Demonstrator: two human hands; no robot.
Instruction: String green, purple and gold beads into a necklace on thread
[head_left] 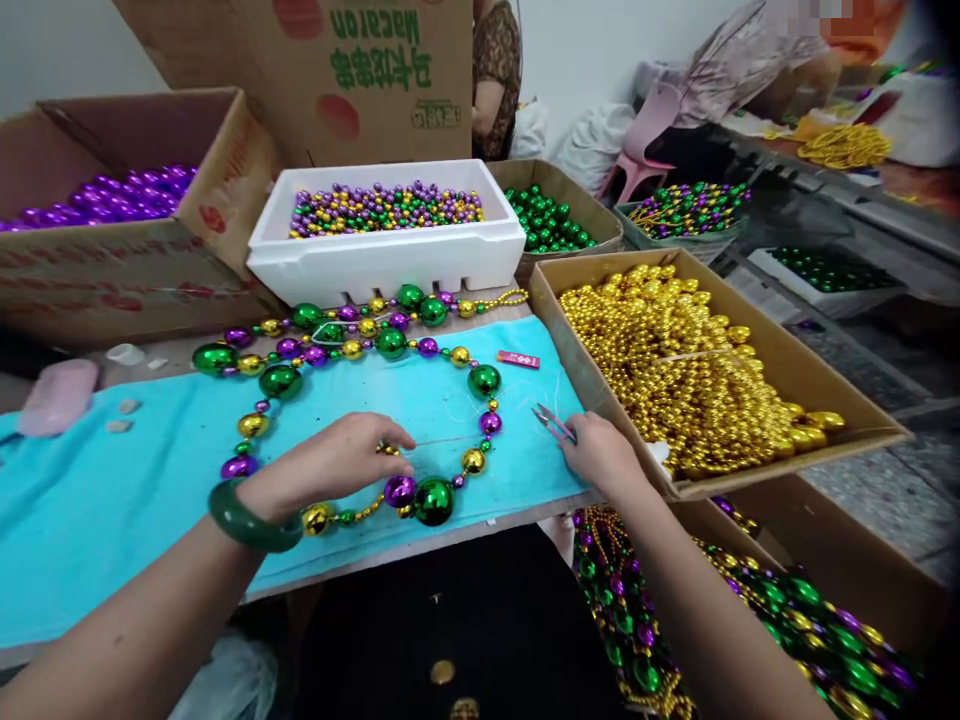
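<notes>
Containers first. Left: cardboard box (112, 275) with shiny purple beads (120, 200). Next to it, white foam box (375, 266) with small purple, gold and green beads mixed. Behind its right end, a lower carton (577, 257) of green beads (551, 225). Right of the table, shallow cardboard tray (589, 365) full of gold bead strands (690, 380). Below that, another cardboard box (825, 535) with multicolour bead strands (795, 605).

Bead necklace (474, 461) lies in a loop on the blue cloth (150, 500), centre of the table — big green, gold and purple balls with small spacers. More of the same beads run along the far side; can't tell if they're joined to it.

Left hand (360, 455) reaches in from the left over the loop's near side, palm down, green bangle (255, 515) at the wrist. Small gold beads (388, 448) show between thumb and index finger — can't tell if they're pinched.

Right hand (600, 455) rests at the cloth's right edge by the tray, gripping thread snips (553, 422), tips pointing left and away from the body.
</notes>
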